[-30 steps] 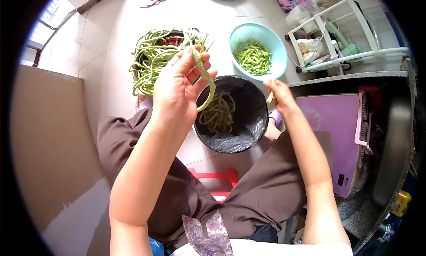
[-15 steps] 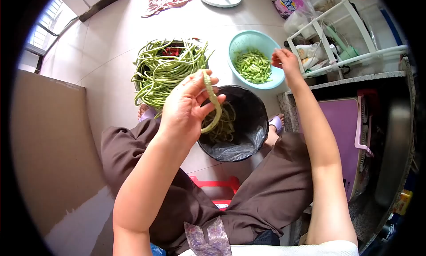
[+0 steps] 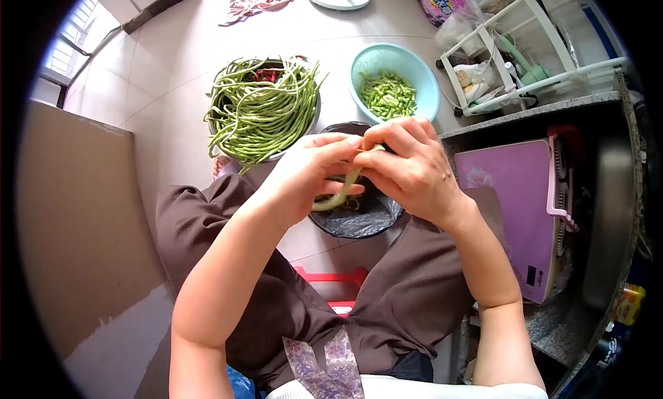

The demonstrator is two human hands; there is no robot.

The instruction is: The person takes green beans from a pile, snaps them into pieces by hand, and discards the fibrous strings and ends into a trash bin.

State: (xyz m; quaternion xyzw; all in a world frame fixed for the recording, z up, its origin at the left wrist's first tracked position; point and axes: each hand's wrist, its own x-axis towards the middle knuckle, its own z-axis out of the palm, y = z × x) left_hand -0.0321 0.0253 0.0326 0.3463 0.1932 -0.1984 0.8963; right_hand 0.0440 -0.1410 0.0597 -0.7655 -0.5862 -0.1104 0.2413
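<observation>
A pale green bean (image 3: pixel 337 198) hangs curved from my left hand (image 3: pixel 307 174), whose thumb and fingers pinch its upper part. My right hand (image 3: pixel 414 167) meets it there, fingers closed on the bean's end. Both hands are over the bin (image 3: pixel 356 223) lined with a black bag, which holds some scraps. Beyond and to the left, long green beans (image 3: pixel 262 116) fill a round container. Short cut bean pieces (image 3: pixel 388 95) lie in the light blue basin (image 3: pixel 427 81) beyond my right hand.
A white rack (image 3: pixel 507 95) with bottles and bags stands at the upper right, above a stone shelf holding a purple case (image 3: pixel 511 205). Cardboard (image 3: pixel 76 212) is on the left. A red stool (image 3: pixel 331 276) shows between the legs. A cloth (image 3: pixel 259 0) lies on the floor at the top.
My right hand has come from beside the blue basin to my left hand and closed on the bean's end. My left hand has moved slightly down and right.
</observation>
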